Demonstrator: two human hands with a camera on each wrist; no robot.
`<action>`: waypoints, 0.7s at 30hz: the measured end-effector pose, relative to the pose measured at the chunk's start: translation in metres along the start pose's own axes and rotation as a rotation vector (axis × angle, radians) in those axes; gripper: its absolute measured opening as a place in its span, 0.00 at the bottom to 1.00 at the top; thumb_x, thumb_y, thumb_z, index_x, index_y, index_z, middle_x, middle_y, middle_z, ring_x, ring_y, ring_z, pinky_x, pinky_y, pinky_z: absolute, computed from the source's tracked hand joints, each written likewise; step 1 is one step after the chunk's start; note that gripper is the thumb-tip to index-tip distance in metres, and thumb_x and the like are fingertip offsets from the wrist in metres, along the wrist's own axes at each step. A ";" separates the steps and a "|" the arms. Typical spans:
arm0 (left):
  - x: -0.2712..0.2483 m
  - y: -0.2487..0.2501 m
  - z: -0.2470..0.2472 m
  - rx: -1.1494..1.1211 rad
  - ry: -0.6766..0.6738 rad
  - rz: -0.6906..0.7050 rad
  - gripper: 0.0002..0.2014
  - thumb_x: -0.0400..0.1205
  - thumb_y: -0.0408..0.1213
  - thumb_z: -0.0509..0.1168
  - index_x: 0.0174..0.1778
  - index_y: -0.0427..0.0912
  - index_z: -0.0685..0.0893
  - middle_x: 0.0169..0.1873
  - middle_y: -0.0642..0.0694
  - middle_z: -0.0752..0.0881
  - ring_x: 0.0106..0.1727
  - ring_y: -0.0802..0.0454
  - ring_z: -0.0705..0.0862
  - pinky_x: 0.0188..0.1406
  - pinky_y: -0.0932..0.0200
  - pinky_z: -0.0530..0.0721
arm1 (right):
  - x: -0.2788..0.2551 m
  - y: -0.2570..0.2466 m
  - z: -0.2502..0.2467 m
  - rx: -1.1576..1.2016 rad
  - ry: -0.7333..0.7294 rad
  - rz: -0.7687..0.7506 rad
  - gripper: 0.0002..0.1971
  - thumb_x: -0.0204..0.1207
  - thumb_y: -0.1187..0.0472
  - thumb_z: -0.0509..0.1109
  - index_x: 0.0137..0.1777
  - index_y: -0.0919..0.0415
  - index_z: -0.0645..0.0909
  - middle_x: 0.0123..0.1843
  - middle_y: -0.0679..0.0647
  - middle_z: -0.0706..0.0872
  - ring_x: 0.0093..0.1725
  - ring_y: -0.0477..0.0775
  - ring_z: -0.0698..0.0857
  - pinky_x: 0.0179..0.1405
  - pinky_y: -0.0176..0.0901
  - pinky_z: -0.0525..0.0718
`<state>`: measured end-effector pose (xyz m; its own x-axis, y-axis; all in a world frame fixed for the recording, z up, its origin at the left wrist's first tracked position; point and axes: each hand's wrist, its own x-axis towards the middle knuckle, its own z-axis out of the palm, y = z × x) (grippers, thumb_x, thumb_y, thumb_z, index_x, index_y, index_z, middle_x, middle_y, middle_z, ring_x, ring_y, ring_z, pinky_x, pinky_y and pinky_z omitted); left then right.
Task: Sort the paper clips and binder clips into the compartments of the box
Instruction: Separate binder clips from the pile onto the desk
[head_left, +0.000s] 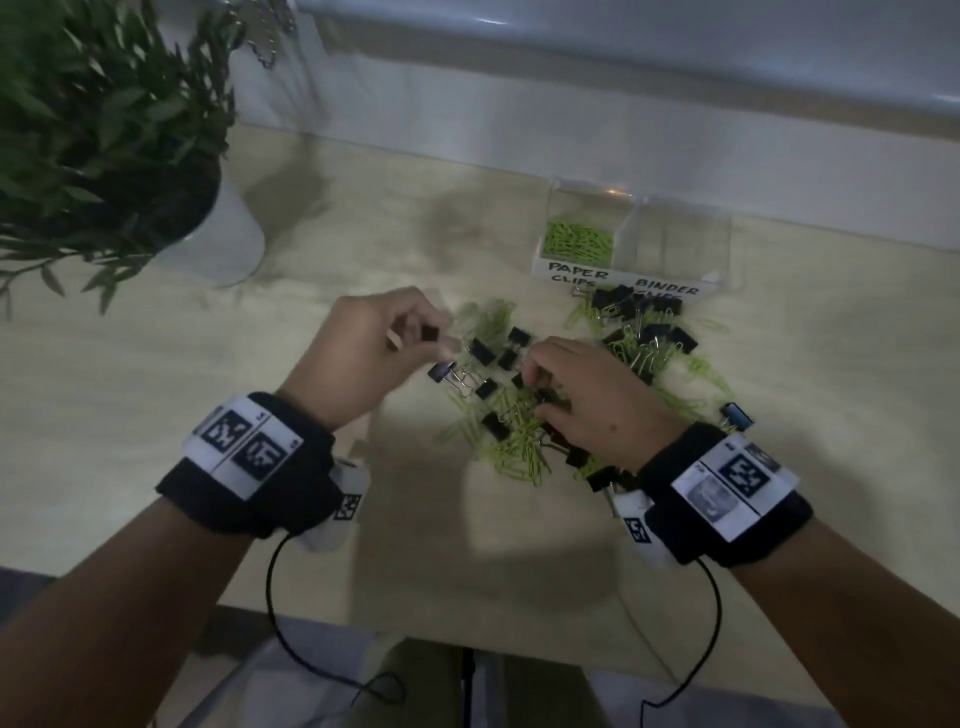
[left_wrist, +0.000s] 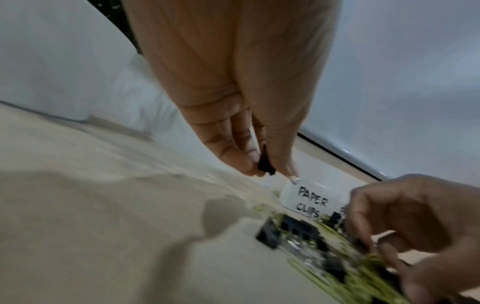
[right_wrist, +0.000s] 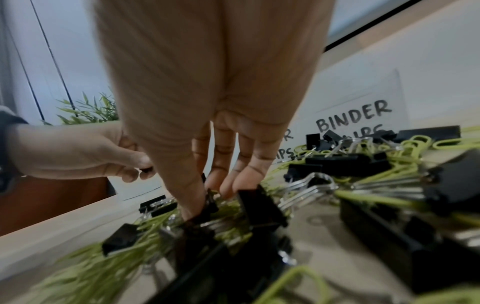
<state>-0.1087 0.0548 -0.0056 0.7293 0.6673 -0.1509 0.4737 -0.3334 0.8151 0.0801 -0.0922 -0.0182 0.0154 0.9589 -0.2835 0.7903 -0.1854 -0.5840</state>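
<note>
1. Head view: left hand is raised just above the counter, its thumb and fingertips pinching a small black binder clip. The right hand reaches down into the mixed pile — green paper clips tangled with loose binder clips — fingers curled on something black there. Behind the pile stands the clear box; its "PAPER CLIPS" compartment holds sorted paper clips, and the "BINDER CLIPS" compartment beside it looks bare. A potted plant stands at far left.
2. Left wrist view: thumb and fingers grip the black clip in the air, with the "PAPER CLIPS" label beyond. The picture is blurred.
3. Right wrist view: fingertips dig into the pile and close round a black clip — just beside another clip standing tilted. The "BINDER" label shows behind.
</note>
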 end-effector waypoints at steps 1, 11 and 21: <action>0.005 -0.006 -0.002 0.043 0.053 -0.005 0.07 0.72 0.42 0.75 0.40 0.49 0.83 0.31 0.49 0.84 0.32 0.60 0.81 0.33 0.69 0.78 | 0.000 0.001 -0.001 0.006 0.002 0.003 0.15 0.68 0.68 0.72 0.48 0.52 0.73 0.46 0.43 0.78 0.44 0.43 0.76 0.45 0.35 0.75; 0.004 -0.011 0.027 0.405 -0.045 0.152 0.28 0.69 0.44 0.77 0.65 0.44 0.81 0.59 0.43 0.78 0.57 0.44 0.73 0.56 0.51 0.77 | 0.001 0.007 -0.027 0.147 0.108 0.073 0.13 0.69 0.73 0.72 0.48 0.55 0.83 0.41 0.48 0.83 0.38 0.43 0.82 0.40 0.35 0.83; 0.003 -0.016 0.034 0.262 -0.108 0.162 0.12 0.73 0.31 0.72 0.51 0.43 0.85 0.47 0.46 0.80 0.40 0.49 0.81 0.41 0.49 0.83 | 0.004 0.001 -0.048 0.178 0.133 0.132 0.16 0.68 0.71 0.74 0.53 0.53 0.83 0.51 0.49 0.83 0.39 0.44 0.87 0.42 0.34 0.86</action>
<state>-0.0973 0.0389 -0.0378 0.8471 0.5219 -0.1007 0.4479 -0.5988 0.6639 0.1100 -0.0777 0.0168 0.2009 0.9416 -0.2704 0.6559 -0.3343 -0.6768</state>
